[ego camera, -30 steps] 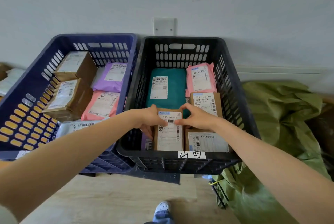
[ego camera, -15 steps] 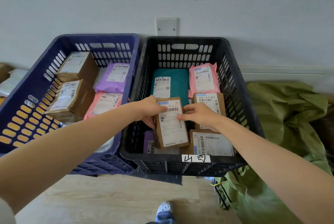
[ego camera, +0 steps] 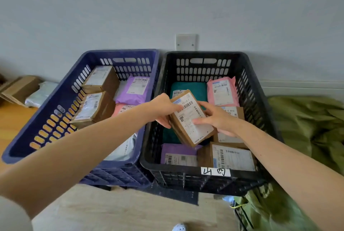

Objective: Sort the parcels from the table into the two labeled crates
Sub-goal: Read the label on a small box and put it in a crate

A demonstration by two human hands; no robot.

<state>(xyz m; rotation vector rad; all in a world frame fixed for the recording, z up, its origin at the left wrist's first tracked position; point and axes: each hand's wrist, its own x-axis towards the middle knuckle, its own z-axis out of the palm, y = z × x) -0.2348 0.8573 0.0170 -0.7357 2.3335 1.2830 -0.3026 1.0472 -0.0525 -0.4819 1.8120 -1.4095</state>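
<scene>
A small brown cardboard parcel (ego camera: 192,119) with a white barcode label is tilted above the inside of the black crate (ego camera: 149,158). My left hand (ego camera: 163,109) grips its upper left edge, and my right hand (ego camera: 217,119) holds its right side with fingers across the label. Below it in the black crate lie a teal bag (ego camera: 193,89), a pink bag (ego camera: 221,92), a purple bag (ego camera: 178,156) and brown boxes (ego camera: 234,156). A white handwritten label (ego camera: 216,171) marks the crate's front rim. The blue crate (ego camera: 22,148) to the left holds brown boxes (ego camera: 100,79), purple and pink bags.
A crumpled green sack (ego camera: 307,128) lies on the floor right of the black crate. Cardboard and a white bag (ego camera: 24,91) sit at far left by the wall. A wall plate (ego camera: 185,42) is behind the crates. A shoe tip (ego camera: 178,227) shows below.
Both hands lifted the brown parcel from standing at the crate's front and tilted it, carrying it up and back over the crate's middle. The purple bag beneath is now uncovered.
</scene>
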